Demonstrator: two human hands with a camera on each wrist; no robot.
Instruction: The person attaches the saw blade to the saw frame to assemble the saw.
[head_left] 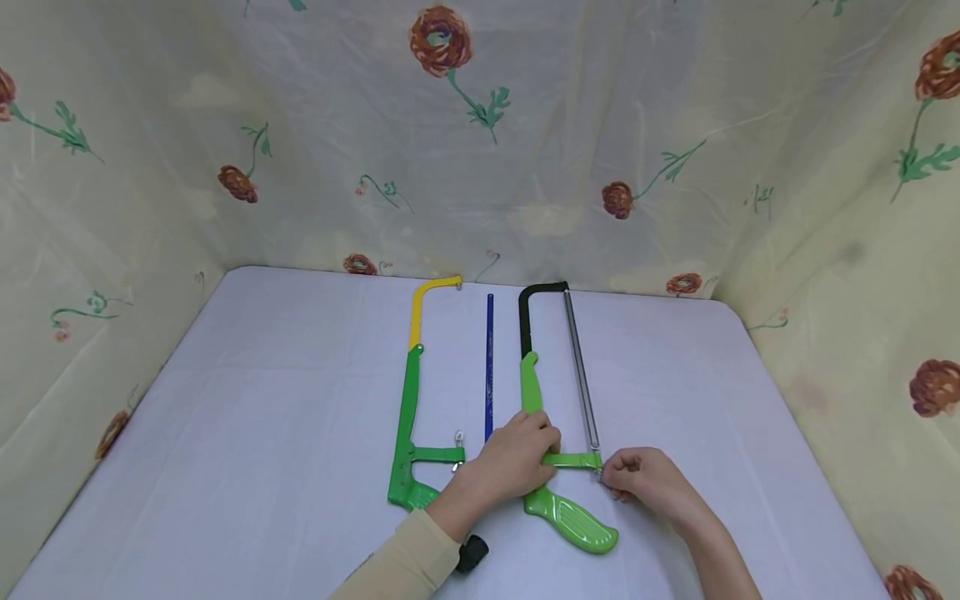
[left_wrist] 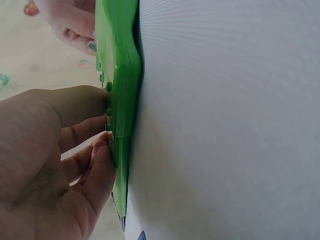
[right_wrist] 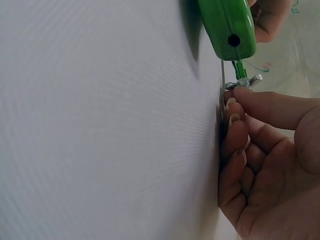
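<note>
A hacksaw with a light green handle (head_left: 577,523) and black front frame (head_left: 525,321) lies flat, its grey blade (head_left: 581,371) spanning the right side. My left hand (head_left: 517,454) grips the green frame just above the handle. In the left wrist view, thumb and fingers hold the frame's edge (left_wrist: 125,95) close over the white cloth. At the blade's near end, my right hand (head_left: 651,482) pinches a metal wing nut (right_wrist: 244,82) between thumb and forefinger. The other right fingers curl in beside the cloth.
Left of my left hand lies a second hacksaw (head_left: 406,400), green and yellow, without a blade; my forearm covers part of its handle. A loose blue blade (head_left: 490,358) lies between the two saws. Flowered fabric (head_left: 525,167) walls the white-covered table (head_left: 285,433) at back and sides.
</note>
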